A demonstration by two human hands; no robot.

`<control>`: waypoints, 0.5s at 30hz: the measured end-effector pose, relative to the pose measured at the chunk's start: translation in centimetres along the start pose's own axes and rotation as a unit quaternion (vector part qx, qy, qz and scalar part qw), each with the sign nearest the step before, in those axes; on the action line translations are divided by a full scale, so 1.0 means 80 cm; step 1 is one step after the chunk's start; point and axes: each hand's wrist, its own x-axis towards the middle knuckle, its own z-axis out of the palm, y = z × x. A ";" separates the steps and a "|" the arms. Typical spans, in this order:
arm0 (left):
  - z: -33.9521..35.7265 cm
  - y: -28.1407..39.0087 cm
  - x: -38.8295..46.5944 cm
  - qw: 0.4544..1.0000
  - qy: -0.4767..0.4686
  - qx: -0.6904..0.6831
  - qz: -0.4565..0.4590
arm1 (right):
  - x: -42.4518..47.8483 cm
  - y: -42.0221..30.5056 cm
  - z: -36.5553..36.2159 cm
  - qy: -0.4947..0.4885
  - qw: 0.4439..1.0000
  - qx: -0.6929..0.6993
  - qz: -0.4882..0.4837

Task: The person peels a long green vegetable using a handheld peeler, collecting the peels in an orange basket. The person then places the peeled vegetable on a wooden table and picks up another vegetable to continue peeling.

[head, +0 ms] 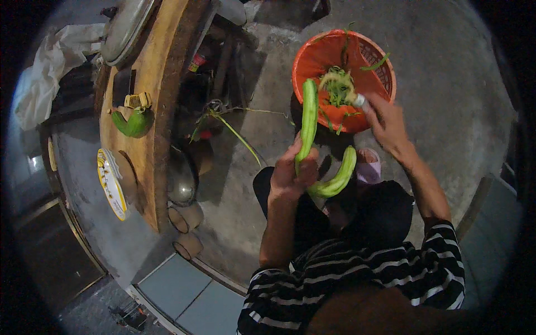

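My left hand [294, 169] grips a long, curved green gourd [310, 113], whose upper end points towards the orange basket [300, 63]. A second stretch of pale green gourd [339, 176] curves out to the right below that hand; whether it is the same piece is hidden by the fingers. My right hand [383, 121] is closed around a small tool with a white part [359, 100], at the basket's near right rim. The tool's working end is blurred. Green peelings [338, 88] lie in the orange lining of the basket, and a strip hangs at its right side.
To the left stands a wooden table [146, 167] with a green vegetable piece [136, 123], a yellow-and-black object [138, 100] and a large metal lid [127, 31]. A yellow-rimmed plate [112, 184] is beyond its edge. Brown pots [188, 245] and a green stalk [238, 136] are on the floor.
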 end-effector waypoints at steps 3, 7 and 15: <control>-0.005 0.001 0.003 0.999 -0.005 -0.044 -0.005 | -0.016 -0.023 0.005 -0.083 0.992 -0.002 -0.091; -0.013 0.001 0.000 0.998 -0.029 -0.037 -0.050 | -0.010 -0.028 0.015 -0.080 0.993 0.012 -0.084; 0.001 -0.006 -0.003 1.000 -0.010 -0.018 -0.020 | 0.037 0.035 0.010 -0.010 0.995 -0.076 0.068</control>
